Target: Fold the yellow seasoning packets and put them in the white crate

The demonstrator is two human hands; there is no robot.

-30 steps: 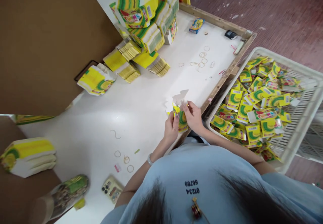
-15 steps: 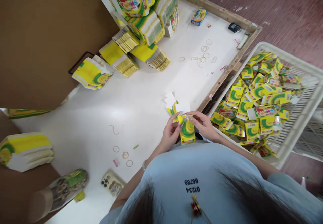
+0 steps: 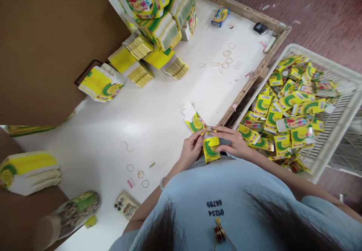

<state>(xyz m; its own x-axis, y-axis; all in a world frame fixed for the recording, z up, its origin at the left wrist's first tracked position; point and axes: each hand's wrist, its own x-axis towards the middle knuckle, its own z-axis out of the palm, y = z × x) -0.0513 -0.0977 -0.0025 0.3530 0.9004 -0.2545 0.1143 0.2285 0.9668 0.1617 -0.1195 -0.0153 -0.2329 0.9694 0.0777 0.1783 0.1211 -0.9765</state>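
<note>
Both my hands grip one small yellow and green carton (image 3: 210,148) close to my chest, at the table's near edge. My left hand (image 3: 191,148) pinches its left side and my right hand (image 3: 233,142) presses over its top flap. A flat carton (image 3: 194,120) with white flaps lies on the white table (image 3: 158,119) just beyond my fingers. To my right a white plastic crate (image 3: 333,138) holds several folded yellow cartons (image 3: 285,111).
Stacks of flat cartons (image 3: 158,28) pile up at the table's far side, another bundle (image 3: 100,83) by a brown cardboard wall (image 3: 48,43). Rubber bands (image 3: 226,58) lie scattered. A phone (image 3: 126,205), a bottle (image 3: 70,215) and a further bundle (image 3: 28,172) sit at the left.
The carton went from half open with its flaps up to closed, and my hands drew it toward my chest. A flat carton now shows on the table beyond them.
</note>
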